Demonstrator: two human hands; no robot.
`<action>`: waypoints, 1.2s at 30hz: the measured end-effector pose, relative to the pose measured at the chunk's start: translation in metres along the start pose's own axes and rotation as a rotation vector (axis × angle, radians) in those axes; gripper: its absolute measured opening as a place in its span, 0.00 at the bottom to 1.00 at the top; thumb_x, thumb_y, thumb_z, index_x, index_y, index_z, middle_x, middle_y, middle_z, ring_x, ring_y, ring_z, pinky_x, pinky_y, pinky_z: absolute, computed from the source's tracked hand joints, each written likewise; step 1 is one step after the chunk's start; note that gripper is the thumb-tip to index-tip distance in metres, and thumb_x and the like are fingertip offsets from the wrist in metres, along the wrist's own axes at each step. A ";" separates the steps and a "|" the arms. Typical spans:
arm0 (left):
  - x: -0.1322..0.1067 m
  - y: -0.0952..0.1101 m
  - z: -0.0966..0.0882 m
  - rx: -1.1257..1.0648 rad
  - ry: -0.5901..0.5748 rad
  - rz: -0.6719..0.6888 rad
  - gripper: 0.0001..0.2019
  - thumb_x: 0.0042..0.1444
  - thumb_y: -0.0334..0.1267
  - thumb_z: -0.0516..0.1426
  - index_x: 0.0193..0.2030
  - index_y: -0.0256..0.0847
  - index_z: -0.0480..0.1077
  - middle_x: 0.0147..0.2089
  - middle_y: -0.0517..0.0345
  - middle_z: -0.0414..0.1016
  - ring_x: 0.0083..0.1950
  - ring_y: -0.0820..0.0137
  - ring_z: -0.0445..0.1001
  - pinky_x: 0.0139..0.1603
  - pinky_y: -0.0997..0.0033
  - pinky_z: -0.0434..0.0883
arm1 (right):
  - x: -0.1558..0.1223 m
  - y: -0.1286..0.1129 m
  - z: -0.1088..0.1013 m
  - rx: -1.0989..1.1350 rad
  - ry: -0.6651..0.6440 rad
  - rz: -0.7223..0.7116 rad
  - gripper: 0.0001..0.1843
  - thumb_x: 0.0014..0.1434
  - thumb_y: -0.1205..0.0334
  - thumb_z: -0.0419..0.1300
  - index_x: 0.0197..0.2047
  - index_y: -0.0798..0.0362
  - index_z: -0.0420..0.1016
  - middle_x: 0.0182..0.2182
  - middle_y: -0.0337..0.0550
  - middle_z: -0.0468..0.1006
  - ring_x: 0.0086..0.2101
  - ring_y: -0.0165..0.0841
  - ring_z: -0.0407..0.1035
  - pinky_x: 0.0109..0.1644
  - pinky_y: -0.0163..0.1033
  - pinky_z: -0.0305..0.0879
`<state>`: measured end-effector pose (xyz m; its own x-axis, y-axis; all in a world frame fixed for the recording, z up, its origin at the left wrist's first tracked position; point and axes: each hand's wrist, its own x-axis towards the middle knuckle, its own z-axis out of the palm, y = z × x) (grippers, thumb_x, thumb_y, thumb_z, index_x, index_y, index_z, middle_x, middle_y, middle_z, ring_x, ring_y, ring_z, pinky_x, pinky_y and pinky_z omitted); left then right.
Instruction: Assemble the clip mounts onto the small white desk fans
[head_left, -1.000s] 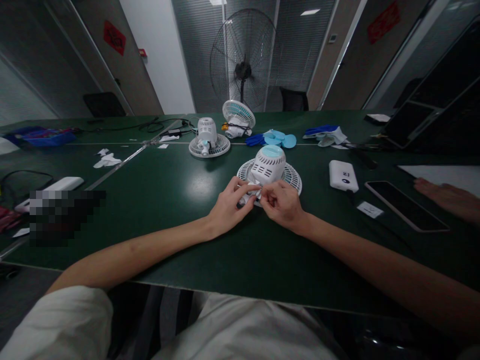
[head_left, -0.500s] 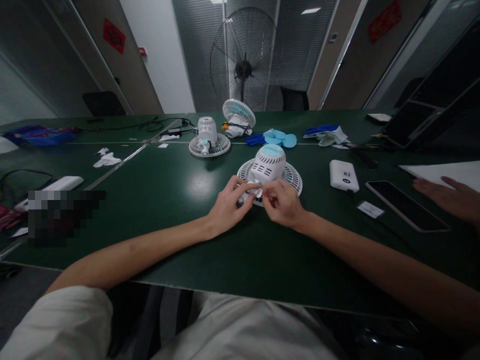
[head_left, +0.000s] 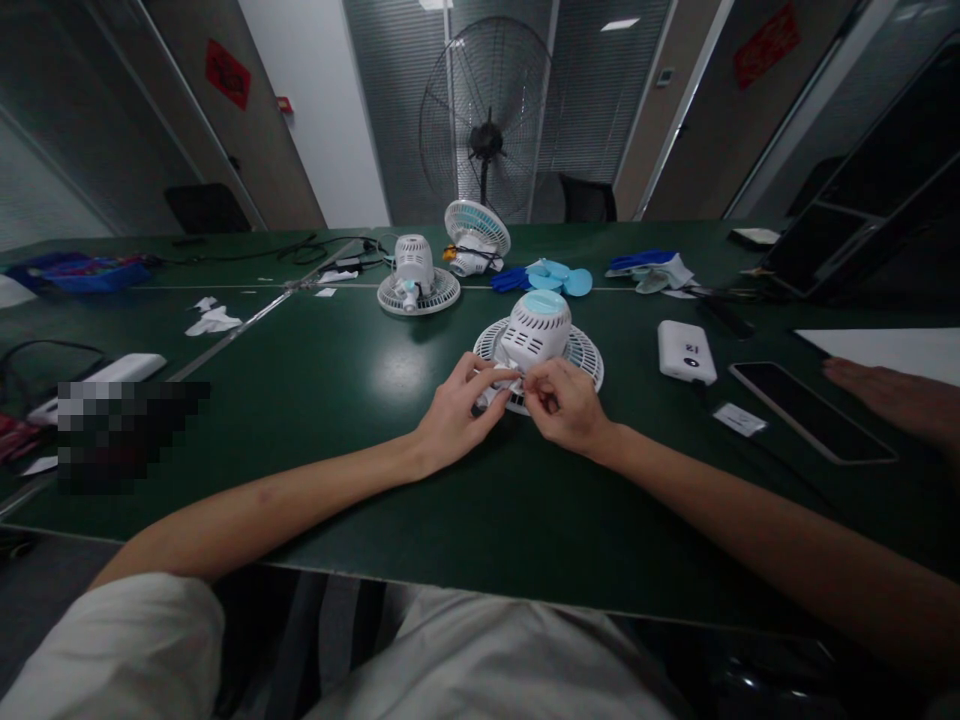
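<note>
A small white fan head (head_left: 536,335) with a pale blue cap lies face down on its round grille, right in front of me. My left hand (head_left: 461,408) grips a white part at the near side of the fan, its neck by the look of it, between thumb and fingers. Close beside it, my right hand (head_left: 564,402) is closed in a pinch at the same spot. Whatever its fingertips hold is too small or hidden to make out. Both wrists rest low over the green table (head_left: 360,530).
Farther back are a second fan head (head_left: 415,265), a third tilted fan (head_left: 476,238), light blue blades (head_left: 559,277) and gloves (head_left: 651,268). To the right lie a white power bank (head_left: 686,352), a phone (head_left: 814,411) and another person's hand (head_left: 892,395) on white paper.
My hands stay at the same place on the fan with hardly any movement. At the right, the other person's hand has lowered a little toward the table.
</note>
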<state>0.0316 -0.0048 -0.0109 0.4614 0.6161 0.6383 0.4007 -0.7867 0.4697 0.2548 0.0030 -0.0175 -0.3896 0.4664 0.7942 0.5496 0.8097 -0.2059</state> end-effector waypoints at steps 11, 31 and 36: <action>0.000 0.001 -0.001 -0.001 0.005 -0.013 0.13 0.73 0.37 0.56 0.61 0.45 0.72 0.53 0.52 0.68 0.55 0.65 0.73 0.57 0.61 0.74 | 0.000 0.001 0.001 -0.013 -0.064 -0.090 0.14 0.62 0.74 0.60 0.48 0.49 0.66 0.22 0.30 0.68 0.25 0.34 0.63 0.37 0.44 0.63; 0.000 0.002 0.000 -0.012 -0.006 -0.006 0.14 0.73 0.38 0.56 0.62 0.46 0.72 0.54 0.52 0.67 0.55 0.65 0.73 0.57 0.62 0.75 | -0.002 0.002 0.005 0.063 0.045 0.059 0.06 0.64 0.70 0.59 0.42 0.48 0.68 0.32 0.38 0.75 0.27 0.32 0.67 0.33 0.40 0.66; 0.000 0.000 0.001 -0.007 0.007 -0.009 0.13 0.73 0.38 0.56 0.61 0.46 0.72 0.54 0.52 0.67 0.55 0.65 0.73 0.58 0.59 0.75 | 0.001 0.000 0.002 0.042 0.015 0.012 0.09 0.61 0.72 0.59 0.40 0.48 0.67 0.26 0.34 0.71 0.25 0.32 0.64 0.32 0.41 0.64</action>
<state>0.0326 -0.0050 -0.0114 0.4522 0.6225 0.6387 0.3992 -0.7817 0.4792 0.2525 0.0044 -0.0176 -0.3721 0.4714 0.7996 0.5229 0.8182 -0.2391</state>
